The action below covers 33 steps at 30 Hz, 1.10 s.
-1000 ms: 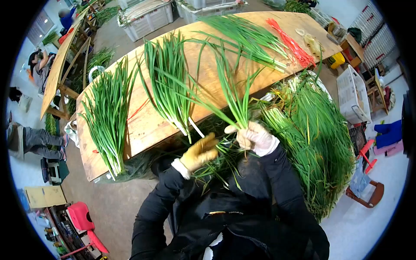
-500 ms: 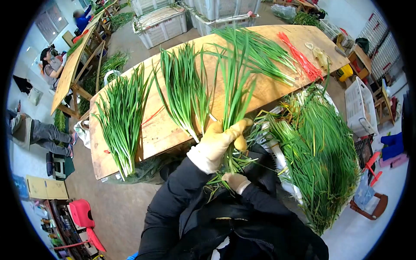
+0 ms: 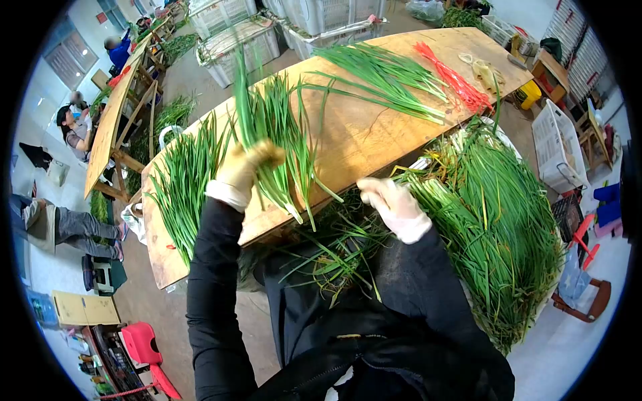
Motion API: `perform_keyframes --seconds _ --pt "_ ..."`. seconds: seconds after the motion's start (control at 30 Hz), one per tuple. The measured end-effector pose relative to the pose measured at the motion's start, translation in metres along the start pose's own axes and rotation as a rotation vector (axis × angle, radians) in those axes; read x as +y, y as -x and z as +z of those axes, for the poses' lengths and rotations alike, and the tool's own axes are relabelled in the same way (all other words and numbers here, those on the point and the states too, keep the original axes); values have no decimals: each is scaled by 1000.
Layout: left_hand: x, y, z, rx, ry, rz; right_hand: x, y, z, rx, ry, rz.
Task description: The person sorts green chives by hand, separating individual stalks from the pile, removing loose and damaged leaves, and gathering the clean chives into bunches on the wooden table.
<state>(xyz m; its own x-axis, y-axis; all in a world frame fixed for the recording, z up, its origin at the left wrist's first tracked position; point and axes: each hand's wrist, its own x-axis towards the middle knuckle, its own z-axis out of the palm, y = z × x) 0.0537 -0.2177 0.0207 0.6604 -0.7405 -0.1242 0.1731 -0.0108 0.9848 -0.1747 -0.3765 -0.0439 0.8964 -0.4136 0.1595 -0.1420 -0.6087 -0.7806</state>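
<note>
My left hand (image 3: 242,172), in a pale yellow work glove, is closed around a small bunch of garlic chives (image 3: 245,100), held upright over the board. Beside it on the wooden table (image 3: 361,144) lie a middle bunch (image 3: 281,127) and a left bunch (image 3: 186,180), stems toward me. My right hand (image 3: 396,206), in a whitish glove, is off the table's near edge with fingers curled together; nothing shows in it. Loose leaf trimmings (image 3: 338,257) lie on my lap below. A large heap of untrimmed chives (image 3: 495,227) fills a white container to my right.
Another chive bunch (image 3: 384,77), red ties (image 3: 455,80) and a pale glove (image 3: 483,70) lie on the table's far right. White crates (image 3: 234,53) stand behind it. At left, a person (image 3: 77,127) sits by another long table (image 3: 110,127); a white crate (image 3: 558,147) stands at right.
My left hand has swung left with its chives, from near the table's front edge to above the middle bunch. My right hand has risen from my lap, away from the stems.
</note>
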Motion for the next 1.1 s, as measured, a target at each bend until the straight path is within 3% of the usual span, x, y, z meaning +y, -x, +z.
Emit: perform_keyframes --seconds 0.03,0.1,0.17,0.2,0.23,0.3,0.37,0.43,0.47,0.53,0.57,0.6,0.63,0.73,0.8,0.83,0.9,0.93,0.97,1.03,1.1 --pt "-61 -34 -44 124 -525 25 -1 -14 4 61 31 -50" --pt "-72 -11 -23 325 -1031 127 24 -41 31 105 68 -52" --pt "-73 -3 -27 313 -1183 141 30 -59 53 108 93 -15" --pt "-74 1 -22 391 -1291 309 32 -65 65 91 163 22" --pt "-75 -1 -21 385 -1291 313 24 -69 78 73 233 61" --pt "-77 -12 -14 210 -1232 651 -5 -72 108 -87 414 11" --pt "-83 -11 -2 130 -1379 405 -9 -64 122 -143 274 -459" --pt "-86 -17 3 90 -1565 226 -1 -70 97 -54 71 -174" --pt "-79 -14 8 84 -1552 176 1 -79 63 -93 329 -68" --pt "-86 -18 4 160 -1456 209 37 -96 15 296 565 49" --pt "-93 -21 0 210 -1397 220 35 -110 -23 199 644 323" --pt "-96 -22 0 253 -1348 222 85 -124 -39 285 930 337" --pt "-99 -24 -1 297 -1341 228 91 -125 -64 271 963 435" --pt "-106 -32 4 415 -1392 162 138 -133 -104 327 1066 370" --pt "-106 -34 9 491 -1415 92 143 -140 -114 -58 839 574" --pt "-101 -30 14 491 -1415 93 136 -137 -111 -57 839 574" --pt "-85 -19 28 531 -1601 363 114 -126 -104 133 674 348" --pt "-91 -30 33 556 -1632 517 144 -136 -105 116 614 194" --pt "-87 -42 42 433 -1696 472 135 -132 -105 110 615 199" --pt "-74 -65 68 143 -1507 316 107 -121 -113 75 -490 469" --pt "-70 -94 94 -15 -1483 227 85 -109 -121 -5 -729 446"
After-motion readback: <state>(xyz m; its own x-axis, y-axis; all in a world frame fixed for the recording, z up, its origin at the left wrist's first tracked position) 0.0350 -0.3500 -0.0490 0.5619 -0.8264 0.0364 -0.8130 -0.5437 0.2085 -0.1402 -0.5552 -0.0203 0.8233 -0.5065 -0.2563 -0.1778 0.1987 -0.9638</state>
